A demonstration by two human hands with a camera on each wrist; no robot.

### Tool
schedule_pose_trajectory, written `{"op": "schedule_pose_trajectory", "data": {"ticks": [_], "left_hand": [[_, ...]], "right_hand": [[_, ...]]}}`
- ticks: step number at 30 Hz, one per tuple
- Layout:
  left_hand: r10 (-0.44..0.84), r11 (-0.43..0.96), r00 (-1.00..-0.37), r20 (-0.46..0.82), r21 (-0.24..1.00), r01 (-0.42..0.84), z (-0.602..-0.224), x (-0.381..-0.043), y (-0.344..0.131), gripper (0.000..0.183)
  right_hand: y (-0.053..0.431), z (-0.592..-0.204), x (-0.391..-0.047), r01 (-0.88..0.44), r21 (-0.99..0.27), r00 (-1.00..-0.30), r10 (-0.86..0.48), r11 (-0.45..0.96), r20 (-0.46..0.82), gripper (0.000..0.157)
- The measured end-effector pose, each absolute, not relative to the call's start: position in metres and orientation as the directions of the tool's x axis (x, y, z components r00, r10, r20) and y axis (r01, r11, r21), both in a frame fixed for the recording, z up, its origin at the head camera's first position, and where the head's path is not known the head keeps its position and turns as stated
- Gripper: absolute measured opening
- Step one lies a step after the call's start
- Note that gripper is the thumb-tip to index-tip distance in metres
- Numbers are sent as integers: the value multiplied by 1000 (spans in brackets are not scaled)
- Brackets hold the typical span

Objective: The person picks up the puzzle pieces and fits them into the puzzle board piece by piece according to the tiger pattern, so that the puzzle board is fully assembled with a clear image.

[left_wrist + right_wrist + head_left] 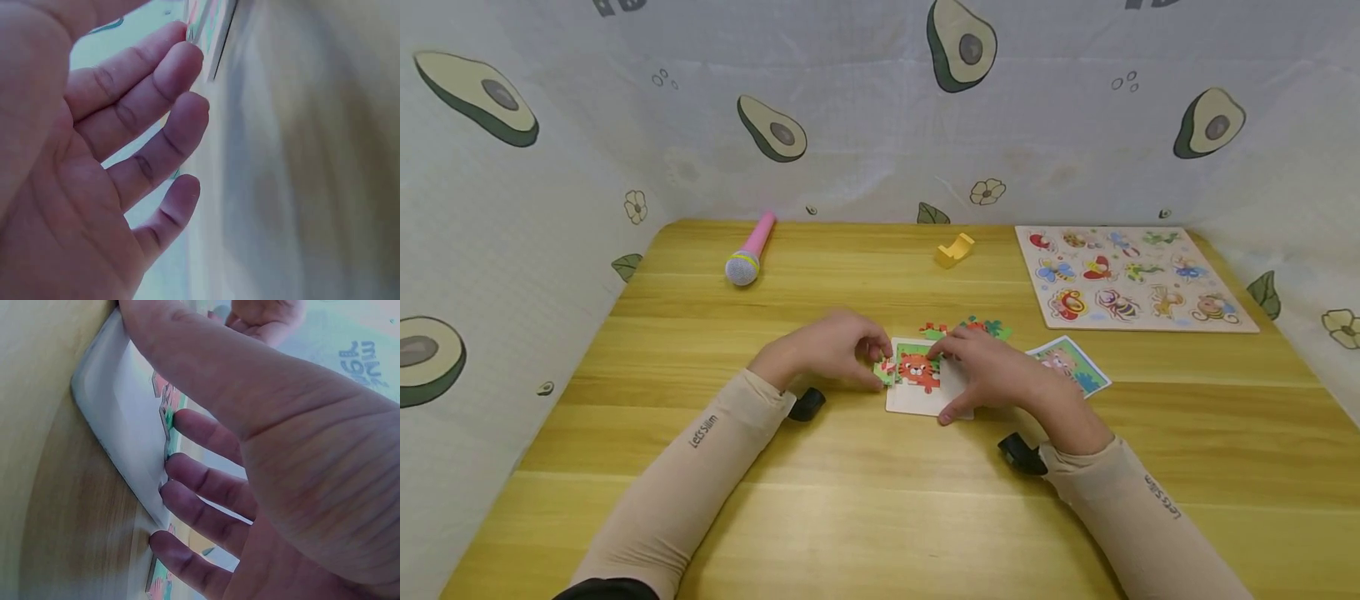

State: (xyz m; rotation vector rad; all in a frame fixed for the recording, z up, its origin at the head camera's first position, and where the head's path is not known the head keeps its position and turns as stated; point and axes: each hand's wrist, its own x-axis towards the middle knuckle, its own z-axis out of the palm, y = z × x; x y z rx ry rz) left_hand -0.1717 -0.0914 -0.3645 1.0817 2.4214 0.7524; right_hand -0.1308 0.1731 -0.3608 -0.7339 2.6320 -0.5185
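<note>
My left hand (831, 348) pinches a green-and-red jigsaw piece (886, 370) between thumb and fingers at the left edge of a pale puzzle board (917, 402). An orange tiger section (917, 372) lies in that board, with bare board to its right and below. Spread over the board's right side, my right hand (992, 371) touches it with its fingertips, the thumb at the near edge. In the right wrist view, the slightly bent fingers (203, 478) meet the joined pieces and the board. The left wrist view hides the piece's grip.
Loose puzzle pieces (988, 326) lie beyond the right hand. A picture card (1086, 367) is partly under the right wrist. Farther back are a pink toy microphone (752, 250), a yellow block (955, 250) and an insect puzzle board (1131, 279). Patterned cloth (865, 108) hangs behind the table.
</note>
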Motion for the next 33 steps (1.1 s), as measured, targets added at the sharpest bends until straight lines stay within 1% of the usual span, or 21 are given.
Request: {"op": "schedule_pose_trajectory", "data": {"ticks": [4, 8, 13, 20, 27, 33], "left_hand": [[796, 531, -595, -114, 602, 595, -368, -166, -82, 32], [809, 530, -575, -122, 576, 622, -369, -161, -74, 33], [808, 537, -574, -132, 567, 625, -371, -157, -70, 33], [817, 516, -565, -113, 581, 629, -373, -156, -70, 36], [832, 494, -545, -107, 590, 638, -373, -157, -71, 32], [830, 488, -548, -101, 607, 627, -373, -158, -72, 29]], "right_hand": [[174, -361, -131, -417, -437, -800, -550, 797, -240, 82], [174, -362, -132, -411, -444, -799, -549, 796, -245, 82], [174, -362, -132, -412, -455, -798, -553, 790, -238, 83], [173, -362, -132, -421, -448, -796, -558, 789, -235, 82], [173, -361, -132, -423, -443, -796, -558, 790, -234, 82], [174, -361, -131, -428, -442, -796, -560, 789, -229, 82]]}}
